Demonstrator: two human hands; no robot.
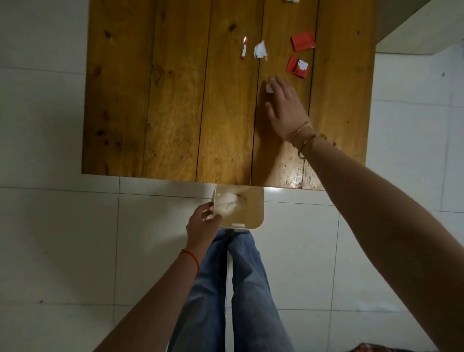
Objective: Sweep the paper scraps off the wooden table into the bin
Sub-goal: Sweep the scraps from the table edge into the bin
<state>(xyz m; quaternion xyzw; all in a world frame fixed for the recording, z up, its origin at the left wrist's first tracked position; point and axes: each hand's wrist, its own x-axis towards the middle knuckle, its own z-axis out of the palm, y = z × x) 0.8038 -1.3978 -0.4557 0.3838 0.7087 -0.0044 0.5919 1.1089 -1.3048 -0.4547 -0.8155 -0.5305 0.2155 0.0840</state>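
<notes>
Tabletop (pixel 175 100): plank wood, mostly bare. I judge the job under way, with most visible scraps still lying toward the far right. The near edge is unobstructed, and a clear lane of wood runs from my right hand back to it.

Bin (pixel 248 213): pale, open-topped, on the floor just below the near edge, roughly in line with that lane. Something whitish lies inside, likely paper; I cannot tell how much.

My right hand (pixel 283 108): flat on the wood, fingers spread and loose, gripping nothing, a small white scrap (pixel 269 88) at the fingertips.

My left hand (pixel 202 224): fingers curled around the bin's left rim, steadying it.

Scraps left:
- red square (pixel 303 41)
- red-and-white piece (pixel 298 66)
- white torn piece (pixel 260 49)
- narrow strip (pixel 244 47)
- white bit at the far edge (pixel 291 1)
</notes>
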